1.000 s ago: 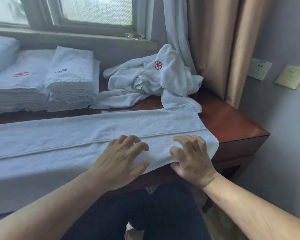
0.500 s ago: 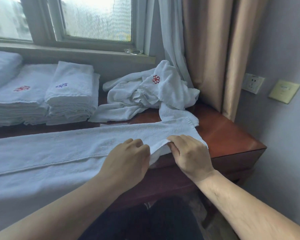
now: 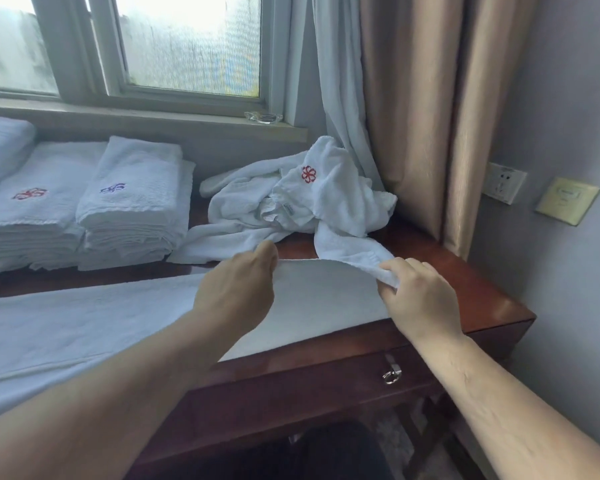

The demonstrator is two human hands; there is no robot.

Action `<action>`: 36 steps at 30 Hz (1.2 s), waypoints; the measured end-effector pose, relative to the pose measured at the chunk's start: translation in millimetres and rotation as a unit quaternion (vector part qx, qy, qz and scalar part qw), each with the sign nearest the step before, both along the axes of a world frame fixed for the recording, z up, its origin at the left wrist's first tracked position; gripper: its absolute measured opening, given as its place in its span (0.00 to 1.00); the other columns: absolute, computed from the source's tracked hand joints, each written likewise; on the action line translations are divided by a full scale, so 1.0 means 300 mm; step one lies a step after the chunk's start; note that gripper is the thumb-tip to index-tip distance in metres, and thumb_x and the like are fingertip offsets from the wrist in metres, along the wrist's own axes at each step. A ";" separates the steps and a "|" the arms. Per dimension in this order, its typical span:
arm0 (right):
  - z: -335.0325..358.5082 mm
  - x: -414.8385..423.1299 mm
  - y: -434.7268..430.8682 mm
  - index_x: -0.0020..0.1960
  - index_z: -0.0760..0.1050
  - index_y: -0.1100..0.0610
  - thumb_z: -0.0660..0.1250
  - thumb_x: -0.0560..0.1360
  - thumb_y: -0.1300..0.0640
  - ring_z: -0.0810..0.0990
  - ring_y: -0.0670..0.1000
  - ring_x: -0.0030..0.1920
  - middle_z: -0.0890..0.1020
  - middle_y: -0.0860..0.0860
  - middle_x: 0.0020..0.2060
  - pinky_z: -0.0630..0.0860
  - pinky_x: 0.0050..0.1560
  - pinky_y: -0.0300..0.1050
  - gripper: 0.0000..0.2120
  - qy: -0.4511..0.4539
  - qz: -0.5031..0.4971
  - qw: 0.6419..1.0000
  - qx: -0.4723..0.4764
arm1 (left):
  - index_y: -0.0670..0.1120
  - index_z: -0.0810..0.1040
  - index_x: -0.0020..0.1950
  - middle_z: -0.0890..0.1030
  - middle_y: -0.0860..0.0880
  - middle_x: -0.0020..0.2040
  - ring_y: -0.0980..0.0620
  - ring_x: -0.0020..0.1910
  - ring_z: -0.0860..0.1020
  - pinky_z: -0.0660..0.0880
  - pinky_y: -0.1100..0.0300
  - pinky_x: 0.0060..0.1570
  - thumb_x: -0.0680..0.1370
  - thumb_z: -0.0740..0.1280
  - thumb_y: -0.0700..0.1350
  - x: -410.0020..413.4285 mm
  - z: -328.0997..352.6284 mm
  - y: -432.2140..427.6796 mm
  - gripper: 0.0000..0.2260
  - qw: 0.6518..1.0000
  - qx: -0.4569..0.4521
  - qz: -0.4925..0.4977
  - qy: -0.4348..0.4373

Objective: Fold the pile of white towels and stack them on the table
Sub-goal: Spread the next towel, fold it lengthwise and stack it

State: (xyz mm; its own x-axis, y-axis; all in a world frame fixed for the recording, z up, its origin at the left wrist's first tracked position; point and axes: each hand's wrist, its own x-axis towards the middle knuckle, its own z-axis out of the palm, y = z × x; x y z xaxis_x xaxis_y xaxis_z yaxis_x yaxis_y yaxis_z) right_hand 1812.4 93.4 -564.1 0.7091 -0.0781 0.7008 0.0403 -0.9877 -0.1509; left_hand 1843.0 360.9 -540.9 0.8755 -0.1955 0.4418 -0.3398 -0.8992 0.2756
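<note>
Pinching the right end of a long white towel (image 3: 94, 327), left hand (image 3: 236, 292) at the far corner, right hand (image 3: 420, 296) at the near one, both with fingers curled round the lifted edge. Rest of it stretched flat along the wooden table (image 3: 471, 292). Just behind, a crumpled towel pile (image 3: 312, 202) with a red flower emblem. Further left, two folded stacks (image 3: 132, 209) touching, embroidered blue and red; lettering illegible.
</note>
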 end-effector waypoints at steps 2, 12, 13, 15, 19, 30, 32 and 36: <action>-0.001 0.032 -0.029 0.52 0.83 0.56 0.72 0.74 0.60 0.80 0.58 0.44 0.83 0.53 0.42 0.67 0.41 0.45 0.07 0.009 -0.005 0.999 0.035 | 0.51 0.66 0.50 0.77 0.49 0.41 0.42 0.36 0.74 0.68 0.52 0.33 0.83 0.56 0.43 0.040 0.002 0.005 0.04 0.999 0.029 -0.015 -0.004; 0.002 0.230 -0.079 0.50 0.81 0.53 0.65 0.81 0.46 0.79 0.57 0.46 0.82 0.50 0.41 0.68 0.43 0.48 0.12 0.146 -0.025 0.983 0.107 | 0.51 0.72 0.60 0.81 0.52 0.52 0.46 0.47 0.81 0.69 0.55 0.36 0.81 0.55 0.65 0.234 -0.041 0.026 0.20 0.977 0.196 -0.078 -0.019; 0.004 0.246 -0.080 0.49 0.80 0.53 0.65 0.81 0.45 0.79 0.56 0.46 0.82 0.49 0.40 0.69 0.44 0.48 0.12 0.148 -0.025 0.984 0.091 | 0.51 0.71 0.60 0.81 0.52 0.52 0.45 0.46 0.81 0.68 0.55 0.35 0.81 0.54 0.66 0.248 -0.051 0.028 0.20 0.975 0.208 -0.078 -0.020; 0.014 0.278 -0.083 0.48 0.79 0.52 0.66 0.80 0.44 0.77 0.53 0.44 0.79 0.46 0.39 0.69 0.46 0.48 0.12 0.155 -0.020 0.984 0.085 | 0.51 0.71 0.60 0.81 0.52 0.50 0.45 0.44 0.81 0.67 0.55 0.34 0.81 0.54 0.66 0.272 -0.066 0.030 0.20 0.972 0.221 -0.078 -0.016; 0.029 0.339 -0.080 0.44 0.76 0.51 0.67 0.79 0.42 0.75 0.51 0.44 0.78 0.43 0.38 0.68 0.49 0.50 0.13 0.164 -0.032 0.984 0.055 | 0.51 0.70 0.58 0.80 0.52 0.47 0.45 0.42 0.80 0.73 0.54 0.36 0.81 0.55 0.66 0.308 -0.091 0.036 0.20 0.974 0.211 -0.080 0.003; -0.047 0.300 0.120 0.51 0.77 0.55 0.78 0.69 0.52 0.76 0.58 0.50 0.78 0.53 0.47 0.70 0.51 0.55 0.15 0.102 -0.045 0.992 -0.052 | 0.61 0.64 0.68 0.77 0.57 0.64 0.50 0.60 0.77 0.70 0.54 0.46 0.77 0.63 0.67 0.294 -0.140 0.139 0.22 0.986 0.092 -0.084 0.110; -0.051 0.274 0.238 0.50 0.78 0.53 0.77 0.70 0.51 0.76 0.56 0.50 0.78 0.50 0.46 0.70 0.51 0.53 0.13 0.132 0.061 0.989 -0.017 | 0.62 0.63 0.69 0.75 0.58 0.67 0.51 0.63 0.75 0.72 0.53 0.52 0.76 0.66 0.65 0.244 -0.134 0.217 0.25 0.986 0.066 -0.083 0.124; -0.064 0.211 0.513 0.44 0.73 0.47 0.73 0.73 0.45 0.73 0.47 0.46 0.74 0.42 0.40 0.70 0.49 0.43 0.10 0.242 0.288 0.926 0.040 | 0.63 0.67 0.69 0.75 0.63 0.58 0.59 0.56 0.75 0.75 0.53 0.56 0.72 0.70 0.67 0.108 -0.118 0.469 0.28 0.985 0.021 -0.051 0.166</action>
State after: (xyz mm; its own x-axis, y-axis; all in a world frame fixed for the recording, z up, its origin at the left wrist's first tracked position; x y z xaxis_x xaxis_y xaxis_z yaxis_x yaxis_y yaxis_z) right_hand 1875.7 247.4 -583.3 0.8784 0.3728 0.2991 0.4657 -0.8085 -0.3599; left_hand 1875.4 501.6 -576.1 0.9454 -0.3011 0.1244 -0.3258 -0.8784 0.3496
